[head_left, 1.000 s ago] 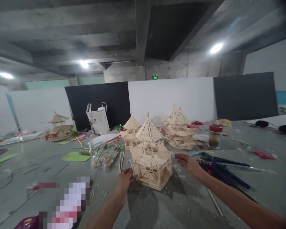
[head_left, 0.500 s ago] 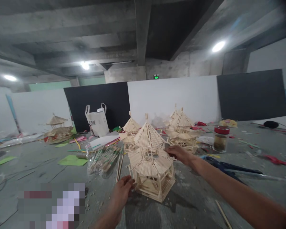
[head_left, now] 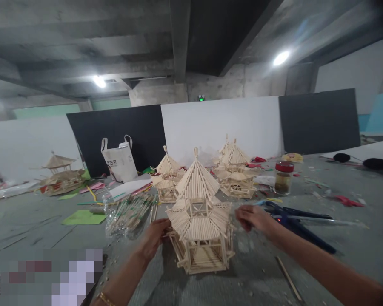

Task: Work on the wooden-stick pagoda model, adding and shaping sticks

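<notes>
A two-tiered pavilion model made of thin wooden sticks stands upright on the grey tabletop in front of me. One flat side of its open base faces me. My left hand has its fingers closed at the left side of the model, just under the lower roof; the fingertips are partly hidden behind it. To the right of the lower roof, my right hand hovers with loosely bent fingers, slightly apart from the model and holding nothing. Similar stick pavilions stand behind, one at left and others at right.
Bundled sticks in clear plastic lie left. A dark blue hot glue gun rests beside my right forearm. Beyond are a red-lidded jar, a white bag and green paper. One loose stick lies front right.
The pavilion has turned so that a flat side, rather than a corner, faces me. My right hand has come away from it. The whole view has shifted, moving the background leftward.
</notes>
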`<state>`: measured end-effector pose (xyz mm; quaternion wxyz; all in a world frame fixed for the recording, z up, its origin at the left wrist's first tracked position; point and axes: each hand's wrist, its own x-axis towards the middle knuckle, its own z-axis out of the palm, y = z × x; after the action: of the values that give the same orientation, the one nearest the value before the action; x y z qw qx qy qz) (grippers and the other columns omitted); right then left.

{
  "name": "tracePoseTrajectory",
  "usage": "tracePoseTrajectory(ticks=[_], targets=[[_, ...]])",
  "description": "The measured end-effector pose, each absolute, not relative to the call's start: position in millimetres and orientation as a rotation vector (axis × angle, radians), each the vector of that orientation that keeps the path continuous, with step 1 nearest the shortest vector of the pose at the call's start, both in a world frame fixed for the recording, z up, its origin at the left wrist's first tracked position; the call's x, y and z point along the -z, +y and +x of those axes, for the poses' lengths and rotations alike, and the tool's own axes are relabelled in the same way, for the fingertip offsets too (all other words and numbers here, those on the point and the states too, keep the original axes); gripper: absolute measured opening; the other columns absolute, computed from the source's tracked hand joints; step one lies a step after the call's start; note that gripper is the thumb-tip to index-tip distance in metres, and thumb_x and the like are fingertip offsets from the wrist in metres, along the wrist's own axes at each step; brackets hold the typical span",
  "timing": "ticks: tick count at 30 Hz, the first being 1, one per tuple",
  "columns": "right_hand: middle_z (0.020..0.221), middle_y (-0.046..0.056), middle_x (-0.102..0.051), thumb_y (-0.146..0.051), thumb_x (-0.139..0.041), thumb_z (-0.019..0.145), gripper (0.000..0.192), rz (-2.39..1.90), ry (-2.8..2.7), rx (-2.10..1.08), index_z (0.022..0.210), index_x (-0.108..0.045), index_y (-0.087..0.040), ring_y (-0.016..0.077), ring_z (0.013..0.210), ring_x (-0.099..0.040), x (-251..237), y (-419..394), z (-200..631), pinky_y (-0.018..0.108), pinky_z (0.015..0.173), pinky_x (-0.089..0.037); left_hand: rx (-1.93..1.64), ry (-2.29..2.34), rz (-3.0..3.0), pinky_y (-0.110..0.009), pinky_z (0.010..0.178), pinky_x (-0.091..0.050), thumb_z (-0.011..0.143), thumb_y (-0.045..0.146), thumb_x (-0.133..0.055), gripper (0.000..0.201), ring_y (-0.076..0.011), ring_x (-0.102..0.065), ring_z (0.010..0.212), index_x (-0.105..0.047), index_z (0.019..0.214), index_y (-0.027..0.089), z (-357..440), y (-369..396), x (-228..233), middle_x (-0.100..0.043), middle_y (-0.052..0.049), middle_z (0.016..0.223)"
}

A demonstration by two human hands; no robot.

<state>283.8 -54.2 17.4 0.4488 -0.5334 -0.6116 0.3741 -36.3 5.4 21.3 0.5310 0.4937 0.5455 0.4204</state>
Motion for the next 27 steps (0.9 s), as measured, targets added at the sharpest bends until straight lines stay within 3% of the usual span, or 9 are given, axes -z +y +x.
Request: tracePoseTrajectory(ticks=[6, 11, 16, 22, 27], targets=[[0.071, -0.002, -0.057, -0.027, -0.054, 0.093, 0.022, -1.387, -1.478, -0.983, 0.077, -0.057, -0.012, 0.0079, 0.057, -0.052, -58, -11, 293, 0.020, 0.051, -0.043, -1.096, 1.377, 1.109, -0.026, 0.058, -0.048, 0.086, 0.027, -0.058, 0.014, -0.0107, -0.058, 0.061, -0.061, 0.087, 0.014, -36, -2, -22, -0.062, 0.002, 0.075], [0.056, -0.007, -0.047, -0.026, -0.058, 0.090, 0.024, -1.434, -1.513, -1.143, 0.071, -0.054, -0.012, 0.0040, 0.041, -0.039, -56, 20, 267, 0.016, 0.040, -0.035, -1.215, 1.416, 0.978, -0.024, 0.053, -0.044, 0.073, 0.027, -0.069, 0.016, -0.0170, -0.064, 0.069, -0.064, 0.084, 0.017, -47, -42, -9, -0.067, -0.003, 0.078], [0.057, -0.007, -0.046, -0.026, -0.056, 0.092, 0.025, -1.385, -1.352, -1.192, 0.072, -0.053, -0.012, 0.0039, 0.042, -0.039, -37, 27, 263, 0.015, 0.040, -0.035, -1.144, 1.314, 0.864, -0.032, 0.057, -0.052, 0.079, 0.031, -0.063, 0.014, -0.0204, -0.068, 0.068, -0.063, 0.083, 0.017, -33, -75, 0, -0.070, -0.009, 0.084], [0.077, -0.001, -0.057, -0.026, -0.055, 0.092, 0.015, -1.312, -1.106, -1.225, 0.089, -0.057, -0.011, 0.0089, 0.061, -0.055, -23, 18, 275, 0.022, 0.055, -0.049, -1.164, 1.231, 0.814, -0.025, 0.054, -0.051, 0.088, 0.032, -0.051, 0.018, -0.0165, -0.068, 0.067, -0.058, 0.083, 0.016, -15, -79, -21, -0.070, -0.007, 0.081], [0.094, 0.004, -0.059, -0.031, -0.052, 0.093, 0.022, -1.283, -0.960, -1.067, 0.103, -0.057, -0.012, 0.0132, 0.075, -0.059, -13, 29, 312, 0.029, 0.065, -0.052, -1.139, 1.251, 0.759, -0.025, 0.051, -0.050, 0.089, 0.029, -0.050, 0.016, -0.0151, -0.066, 0.060, -0.057, 0.087, 0.014, -16, -64, -32, -0.069, -0.007, 0.078]])
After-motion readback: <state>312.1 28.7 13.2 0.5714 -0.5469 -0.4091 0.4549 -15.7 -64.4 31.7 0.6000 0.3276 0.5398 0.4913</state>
